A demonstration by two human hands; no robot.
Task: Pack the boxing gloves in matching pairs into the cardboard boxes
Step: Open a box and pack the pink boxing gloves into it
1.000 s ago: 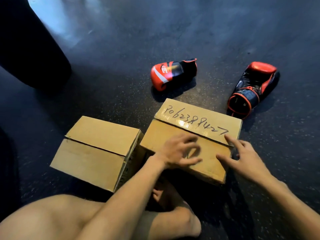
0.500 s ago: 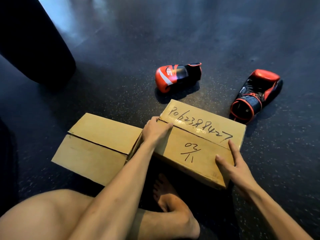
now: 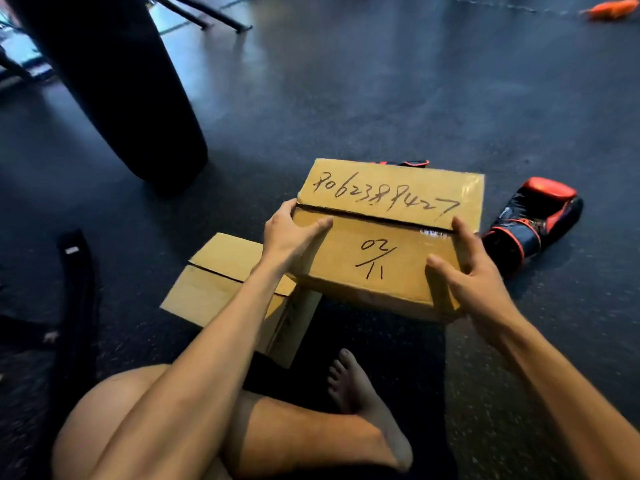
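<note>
A closed cardboard box (image 3: 388, 223) with handwritten numbers is lifted off the floor, tilted toward me. My left hand (image 3: 291, 233) grips its left edge and my right hand (image 3: 464, 271) grips its right edge. A second closed cardboard box (image 3: 214, 285) lies on the floor below and to the left. A black and red boxing glove (image 3: 533, 220) lies on the floor to the right of the held box. Another glove (image 3: 405, 163) is mostly hidden behind the held box, only its dark cuff edge showing.
A black punching bag (image 3: 114, 84) hangs at the back left, with metal stand legs (image 3: 201, 15) behind it. A black strap (image 3: 76, 271) lies on the floor at the left. An orange object (image 3: 609, 8) lies far right. My bare legs and foot (image 3: 363, 410) are crossed below.
Both hands moved from the box's top to its sides and lifted it off the floor. The view tilted upward; the red glove is now hidden behind the box.
</note>
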